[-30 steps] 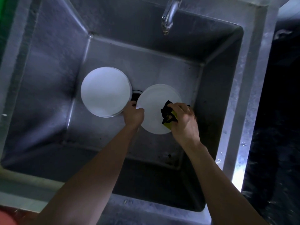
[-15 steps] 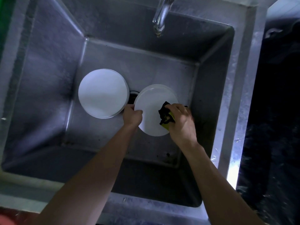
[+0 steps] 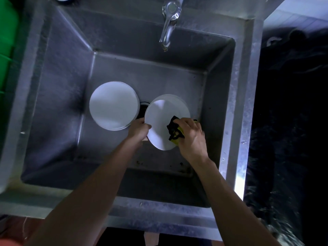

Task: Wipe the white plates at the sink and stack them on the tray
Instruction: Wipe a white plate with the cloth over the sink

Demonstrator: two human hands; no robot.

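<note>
Deep in the steel sink [image 3: 58, 96] my left hand [image 3: 138, 129] grips the left rim of a white plate [image 3: 159, 121], tilted up above a second stack of plates [image 3: 182, 105] on the right. My right hand [image 3: 190, 134] holds a black and yellow cloth [image 3: 174, 131] against the plate's right side. Another stack of white plates [image 3: 113, 105] lies flat on the sink floor to the left. No tray is in view.
The tap [image 3: 168, 23] hangs over the back of the sink. The drain [image 3: 142, 108] shows between the two stacks. A green object [image 3: 7, 41] stands at the far left. Dark floor lies to the right of the sink's rim.
The plate in my left hand has tilted up more steeply, its edge lifted off the right stack. My right hand with the cloth stays on its right side.
</note>
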